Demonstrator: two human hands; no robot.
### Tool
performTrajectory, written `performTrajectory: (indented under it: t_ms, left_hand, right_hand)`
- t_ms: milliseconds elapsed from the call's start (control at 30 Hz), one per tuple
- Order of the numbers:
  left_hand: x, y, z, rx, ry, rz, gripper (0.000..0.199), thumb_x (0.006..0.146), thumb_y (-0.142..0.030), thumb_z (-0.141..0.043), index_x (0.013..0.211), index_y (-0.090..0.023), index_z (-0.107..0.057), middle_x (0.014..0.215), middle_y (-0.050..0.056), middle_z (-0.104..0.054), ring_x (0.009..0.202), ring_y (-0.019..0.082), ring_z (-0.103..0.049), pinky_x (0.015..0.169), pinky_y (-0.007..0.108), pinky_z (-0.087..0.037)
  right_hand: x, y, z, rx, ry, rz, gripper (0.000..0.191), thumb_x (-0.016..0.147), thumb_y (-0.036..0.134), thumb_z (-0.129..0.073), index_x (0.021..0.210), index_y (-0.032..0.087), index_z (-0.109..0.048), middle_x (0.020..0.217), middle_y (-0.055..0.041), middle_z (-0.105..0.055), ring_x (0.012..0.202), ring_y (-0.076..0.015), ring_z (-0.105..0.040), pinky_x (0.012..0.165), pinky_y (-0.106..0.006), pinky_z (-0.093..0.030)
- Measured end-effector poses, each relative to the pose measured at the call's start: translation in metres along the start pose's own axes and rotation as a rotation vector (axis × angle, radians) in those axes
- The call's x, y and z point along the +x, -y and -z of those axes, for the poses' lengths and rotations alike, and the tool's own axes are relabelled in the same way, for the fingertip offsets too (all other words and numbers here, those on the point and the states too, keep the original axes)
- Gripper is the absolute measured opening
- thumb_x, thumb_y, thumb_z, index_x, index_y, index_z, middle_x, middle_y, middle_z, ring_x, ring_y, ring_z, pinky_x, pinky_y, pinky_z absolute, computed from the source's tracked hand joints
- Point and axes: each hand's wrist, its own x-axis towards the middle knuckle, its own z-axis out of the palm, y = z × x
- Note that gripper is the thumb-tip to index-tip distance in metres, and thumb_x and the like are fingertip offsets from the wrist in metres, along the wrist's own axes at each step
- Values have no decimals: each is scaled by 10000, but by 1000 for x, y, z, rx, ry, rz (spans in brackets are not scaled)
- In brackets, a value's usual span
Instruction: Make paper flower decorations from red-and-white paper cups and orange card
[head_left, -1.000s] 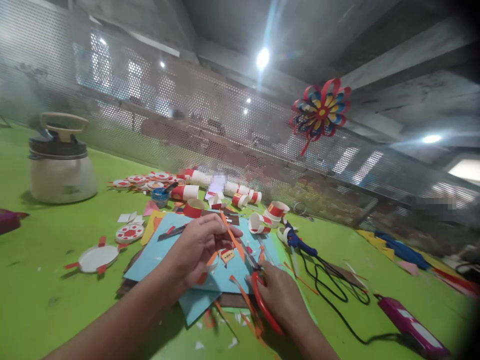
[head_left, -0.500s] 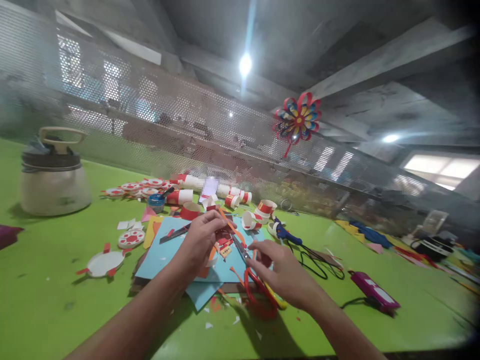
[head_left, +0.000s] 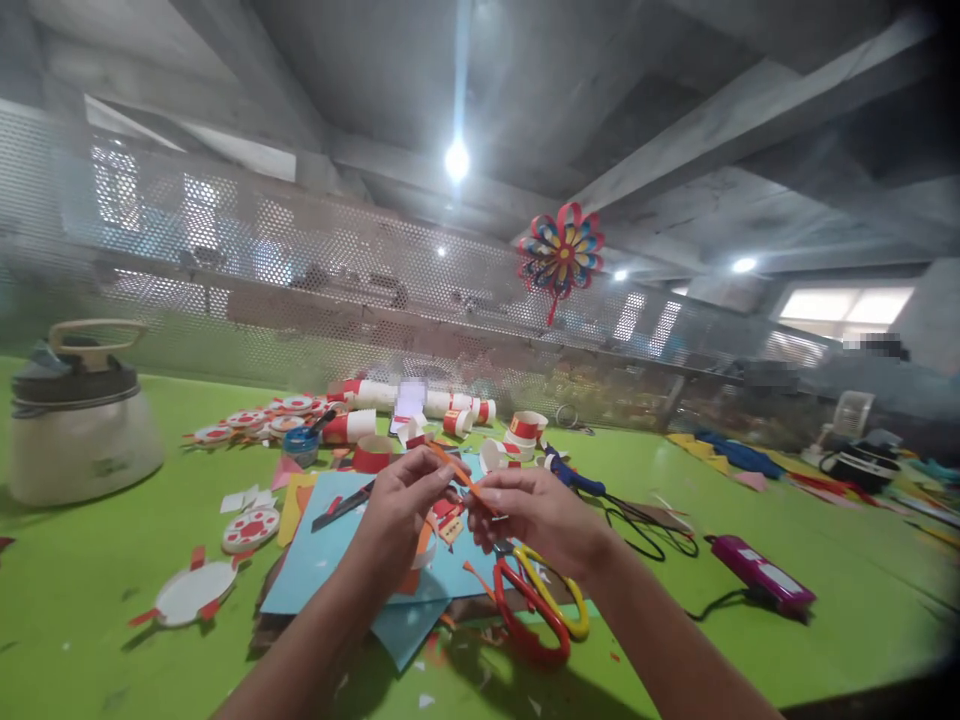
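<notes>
An orange paper strip point(head_left: 456, 466) is held up over a stack of light blue paper point(head_left: 322, 565). My left hand point(head_left: 401, 510) pinches it at the far end, thumb against fingers. My right hand point(head_left: 544, 515) grips its near end, so the two hands are close together. Scissors with red and yellow handles point(head_left: 546, 654) lie on the stack below my right hand, their blades mostly hidden by it. Beside my left hand rests a dark, narrow tool point(head_left: 341, 508), perhaps a craft knife. Between the hands, small red and cream paper cutouts point(head_left: 450, 528) show on the blue sheet.
White-and-red paper discs point(head_left: 251, 530), a blue jar point(head_left: 301, 446) and red-white paper rolls point(head_left: 360, 427) stand beyond. A blue glue gun point(head_left: 574, 472) with cable lies right, near a purple box point(head_left: 761, 577). A large white jug point(head_left: 86, 435) stands left. Paper scraps litter the green table point(head_left: 660, 650).
My right hand has let go of the scissors, which now lie on the paper, and has moved up to take the near end of the orange strip. My left hand keeps its pinch.
</notes>
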Motion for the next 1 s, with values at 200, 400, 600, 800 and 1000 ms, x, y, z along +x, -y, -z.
performTrajectory:
  t_ms: [200,400,600,800,1000]
  left_hand:
    - [0,5,1,95,41,-21,96,778,-231,-642,711,-161,-641,778,14,-620,652,120,-535,668,263,-435]
    - [10,11,11,381,-175,-257,131,799,-218,-561,922,-176,-583,935,59,-622,865,197,-587,733,329,-467]
    - [4,11,6,1407,263,-626,261,790,-108,-494,1007,-168,-624,1030,106,-612,1010,252,-530,866,437,-414]
    - [1,21,4,1545,469,-434,257,874,-185,-425,923,-158,-676,813,93,-653,758,207,-579,674,337,-434]
    - [8,29,10,1401,417,-375,253,873,-211,-454,846,-182,-704,772,71,-702,693,160,-600,641,269,-432]
  right_hand:
    - [3,-9,1,51,-3,-6,216,780,325,-666,768,110,-677,628,-18,-630,526,-93,-580,550,-248,-468]
    - [12,-32,23,-60,15,-43,285,744,400,-703,730,119,-662,501,11,-576,400,-67,-495,413,-203,-371]
    - [15,-50,44,-269,144,-100,322,780,439,-658,749,120,-687,459,43,-531,378,-56,-436,403,-196,-358]
    - [19,-51,56,-284,121,-74,372,757,470,-669,665,111,-647,412,53,-498,350,-54,-399,392,-202,-309]
    - [19,-49,58,-280,84,-16,380,748,475,-675,639,112,-640,399,49,-497,348,-61,-403,400,-213,-304]
